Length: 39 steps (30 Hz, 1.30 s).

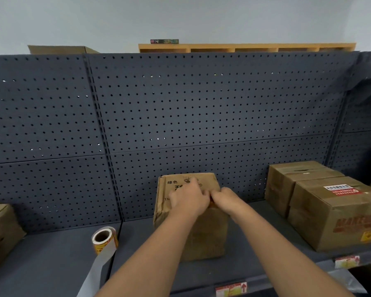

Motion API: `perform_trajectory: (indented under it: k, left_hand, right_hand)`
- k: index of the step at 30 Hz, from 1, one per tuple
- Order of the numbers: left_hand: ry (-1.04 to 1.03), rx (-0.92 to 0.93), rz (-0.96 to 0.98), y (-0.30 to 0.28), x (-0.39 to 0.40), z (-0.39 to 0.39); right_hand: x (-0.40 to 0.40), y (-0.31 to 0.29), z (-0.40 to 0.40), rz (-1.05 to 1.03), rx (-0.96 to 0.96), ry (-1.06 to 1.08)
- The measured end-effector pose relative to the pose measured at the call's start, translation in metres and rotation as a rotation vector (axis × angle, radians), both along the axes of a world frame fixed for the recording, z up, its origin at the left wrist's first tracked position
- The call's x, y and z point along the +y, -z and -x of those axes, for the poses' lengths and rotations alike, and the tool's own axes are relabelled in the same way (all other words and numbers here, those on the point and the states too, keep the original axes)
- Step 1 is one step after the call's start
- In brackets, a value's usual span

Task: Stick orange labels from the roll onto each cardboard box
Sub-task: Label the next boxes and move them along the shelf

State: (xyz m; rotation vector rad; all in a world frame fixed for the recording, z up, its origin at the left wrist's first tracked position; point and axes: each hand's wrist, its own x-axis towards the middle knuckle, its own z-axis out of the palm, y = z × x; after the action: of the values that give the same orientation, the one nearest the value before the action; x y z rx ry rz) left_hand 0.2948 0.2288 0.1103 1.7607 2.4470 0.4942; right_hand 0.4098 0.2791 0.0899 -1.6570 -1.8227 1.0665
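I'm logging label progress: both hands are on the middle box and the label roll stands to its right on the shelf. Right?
Not quite. The head view shows both hands, left hand and right hand, on the middle box, but the label roll stands to its left.

Left hand (pixel 189 199), right hand (pixel 225 200) on box (pixel 204 232).
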Motion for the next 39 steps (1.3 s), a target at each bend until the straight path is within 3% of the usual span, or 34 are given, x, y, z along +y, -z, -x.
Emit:
perform_trajectory:
  k: [7,11,15,21,27,33,39]
  left_hand:
    - [0.039,0.058,0.039,0.006,0.005,-0.008]
    - [0.048,0.051,0.053,0.008,0.005,-0.012]
    - [0.088,0.035,0.016,0.006,0.0,-0.009]
    - [0.166,-0.023,0.1,0.003,-0.007,0.01]
    - [0.168,-0.004,0.101,0.003,-0.008,-0.001]
    - [0.203,-0.196,0.136,-0.002,-0.005,-0.002]
    - [0.248,-0.245,0.179,-0.001,-0.011,0.002]
  right_hand:
    - [-0.003,0.008,-0.004,-0.167,-0.238,0.021]
    - [-0.002,0.01,-0.01,-0.18,-0.279,0.019]
    - [-0.004,0.008,-0.019,-0.191,-0.207,0.038]
    - [-0.021,0.0,-0.023,-0.017,0.199,0.001]
    - [-0.027,-0.003,-0.018,-0.01,0.198,0.017]
    - [-0.037,-0.003,-0.033,0.002,0.231,-0.037]
    - [-0.044,0.006,-0.035,0.019,0.281,-0.045]
